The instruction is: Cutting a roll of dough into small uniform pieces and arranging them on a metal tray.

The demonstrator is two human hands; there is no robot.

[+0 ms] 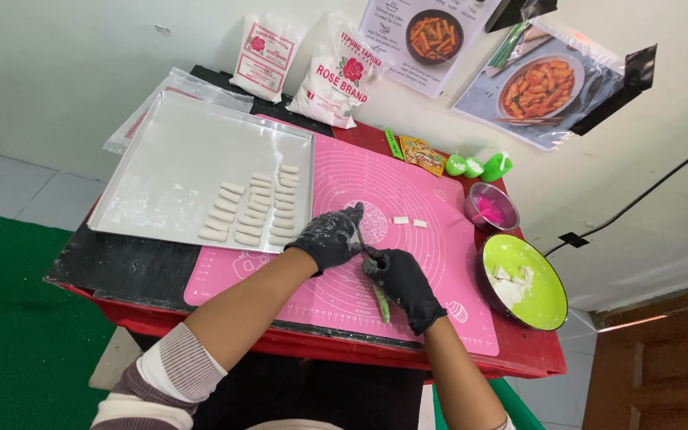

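Two gloved hands: right hand [402, 275] grips green knife [379, 299], handle toward person; left hand [330, 236] fingers half-curled.

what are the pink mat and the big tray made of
Pink mat: likely silicone, matte and flexible-looking, lying flat with printed circles. Tray: seems thin metal, probably aluminium, dull silvery sheen with a raised rim, dusted white.

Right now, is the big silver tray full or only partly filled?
Partly filled. The silver tray has short rows of white dough pieces only near its right side; the remaining surface is bare metal.
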